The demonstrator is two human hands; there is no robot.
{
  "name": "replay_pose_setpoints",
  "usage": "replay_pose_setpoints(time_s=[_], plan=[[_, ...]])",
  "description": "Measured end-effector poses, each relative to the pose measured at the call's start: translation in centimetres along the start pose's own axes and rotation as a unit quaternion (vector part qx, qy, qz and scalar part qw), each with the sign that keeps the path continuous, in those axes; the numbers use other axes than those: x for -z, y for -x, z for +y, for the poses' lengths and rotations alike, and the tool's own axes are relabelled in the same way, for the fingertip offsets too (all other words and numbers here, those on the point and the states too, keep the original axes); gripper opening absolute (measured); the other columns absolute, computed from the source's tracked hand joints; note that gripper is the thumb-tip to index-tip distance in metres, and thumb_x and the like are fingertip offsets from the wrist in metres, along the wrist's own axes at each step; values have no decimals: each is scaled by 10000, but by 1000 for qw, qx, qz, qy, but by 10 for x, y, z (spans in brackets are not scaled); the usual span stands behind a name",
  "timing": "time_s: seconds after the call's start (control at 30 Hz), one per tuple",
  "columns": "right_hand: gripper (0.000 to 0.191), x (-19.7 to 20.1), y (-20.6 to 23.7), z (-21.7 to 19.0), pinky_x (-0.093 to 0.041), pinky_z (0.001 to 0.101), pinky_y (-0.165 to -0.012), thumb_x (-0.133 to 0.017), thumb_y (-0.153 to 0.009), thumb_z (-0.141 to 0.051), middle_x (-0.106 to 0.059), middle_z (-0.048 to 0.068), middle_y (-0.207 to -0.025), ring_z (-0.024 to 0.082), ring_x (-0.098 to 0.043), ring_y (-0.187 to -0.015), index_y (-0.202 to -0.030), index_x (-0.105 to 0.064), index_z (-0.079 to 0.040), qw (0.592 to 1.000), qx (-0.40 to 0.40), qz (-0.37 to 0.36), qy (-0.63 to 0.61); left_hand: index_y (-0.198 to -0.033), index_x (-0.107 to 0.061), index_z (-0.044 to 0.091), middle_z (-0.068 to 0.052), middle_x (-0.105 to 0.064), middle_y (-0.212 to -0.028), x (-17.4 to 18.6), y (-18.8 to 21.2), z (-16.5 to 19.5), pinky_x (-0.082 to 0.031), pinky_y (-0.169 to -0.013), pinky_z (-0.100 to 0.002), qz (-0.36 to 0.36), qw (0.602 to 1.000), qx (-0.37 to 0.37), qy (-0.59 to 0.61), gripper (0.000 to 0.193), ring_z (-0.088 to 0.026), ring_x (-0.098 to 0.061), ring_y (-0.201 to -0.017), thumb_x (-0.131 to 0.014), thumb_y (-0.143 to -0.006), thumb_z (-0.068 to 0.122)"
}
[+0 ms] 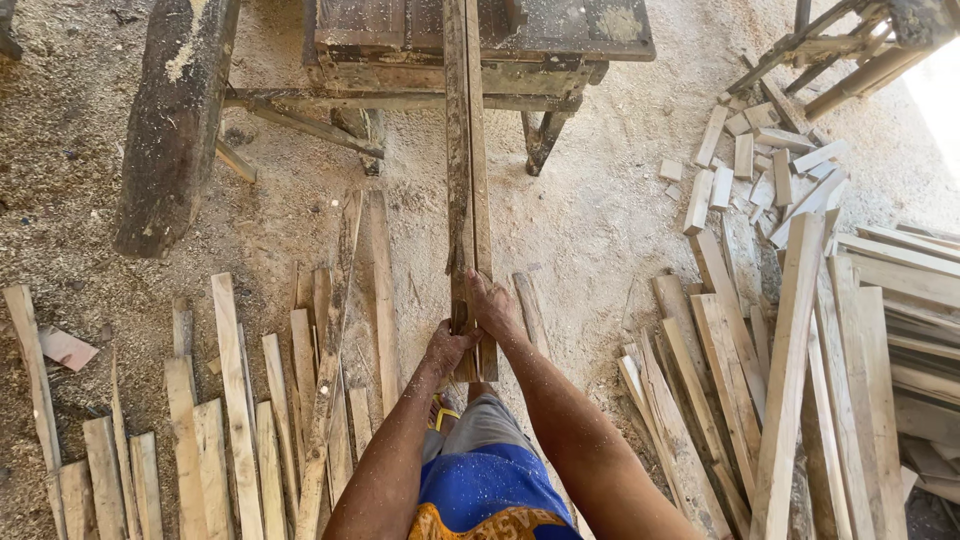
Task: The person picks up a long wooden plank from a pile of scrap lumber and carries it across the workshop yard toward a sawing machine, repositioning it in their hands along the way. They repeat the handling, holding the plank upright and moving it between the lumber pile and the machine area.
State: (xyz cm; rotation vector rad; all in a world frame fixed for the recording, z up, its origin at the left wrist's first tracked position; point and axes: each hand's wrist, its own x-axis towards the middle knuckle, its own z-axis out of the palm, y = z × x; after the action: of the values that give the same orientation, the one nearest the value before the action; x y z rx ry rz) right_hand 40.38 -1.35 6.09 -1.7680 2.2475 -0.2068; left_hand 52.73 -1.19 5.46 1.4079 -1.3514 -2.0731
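Looking straight down here, and a fair bit is cut off or hard to read. The far end of the long wooden plank (467,170) runs over the table (560,45) at the top and out of frame, so I can't see where it ends. The table itself is chopped off too, only its near edge and splayed legs show. Whether there's a blade in there, can't tell. The near end of the plank is covered by the hands, and below that only blue shorts (490,490) and a bit of a sandal (442,412) show.

The plank is long, narrow and weathered, and looks split or doubled down its length, hard to say which. Its long axis runs almost dead vertical in the view, pointing away from the person toward the table, near end at waist level.

The left hand (447,348) is clenched around the plank's near end from the left side. The right hand (492,303) sits a little further up, fingers wrapped on the right edge, so that grip is closed on the wood as well. Both forearms are dusted with sawdust.

On the sawdusty floor (600,220), a row of thin slats (240,420) lies to the left, a messier pile of boards (800,370) to the right, short offcuts (760,160) beyond that, and a dark heavy beam (175,120) leans upper left.
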Motion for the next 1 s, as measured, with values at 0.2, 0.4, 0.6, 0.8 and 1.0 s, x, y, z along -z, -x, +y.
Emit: replay_pose_setpoints(time_s=[0.2,0.4,0.6,0.8,1.0], plan=[[644,-2,16,-4,-569,506,-699,-429,-1062,-448,-671,287,-1014,401,-695,-849,-1659,-351,-220,999,-35,-15,-26,-1326,-522,-12,-163,-711,-1189,-2,18,-12,-613,-875,-363,5,1000,-1,1,824,-246,-717,-1029,-888,-739,435],[1206,-1,28,-7,-524,531,-932,-236,-870,-914,-662,358,-1074,457,-654,-1057,-1243,-573,181,932,-246,-45,-262,-1341,-527,-9,-155,-725,-1185,-4,34,-19,-608,-893,-358,-7,1000,23,3,814,-250,-721,-1029,-872,-744,425],[710,-2,49,-11,-512,551,-983,-208,-1035,-641,-636,357,-1155,497,-646,-1072,-1626,-330,-267,989,-77,-50,-113,-1357,-526,7,-128,-712,-1201,-10,47,-30,-594,-911,-366,13,1000,20,-1,830,-231,-709,-1052,-882,-734,424],[652,0,73,-17,-568,550,-807,-463,-1009,-401,-654,335,-1137,476,-685,-981,-1618,-233,-366,999,-30,-2,-16,-1348,-574,1,-133,-728,-1201,-13,63,-44,-581,-897,-349,39,999,18,-22,807,-226,-706,-1047,-896,-731,410],[659,6,93,-27,-580,539,-751,-461,-1057,-335,-669,337,-1068,463,-708,-879,-1662,-206,-284,999,-19,-30,-20,-1345,-551,-21,-148,-717,-1213,-16,80,-55,-584,-896,-359,28,999,8,29,812,-233,-698,-1046,-893,-732,387]])
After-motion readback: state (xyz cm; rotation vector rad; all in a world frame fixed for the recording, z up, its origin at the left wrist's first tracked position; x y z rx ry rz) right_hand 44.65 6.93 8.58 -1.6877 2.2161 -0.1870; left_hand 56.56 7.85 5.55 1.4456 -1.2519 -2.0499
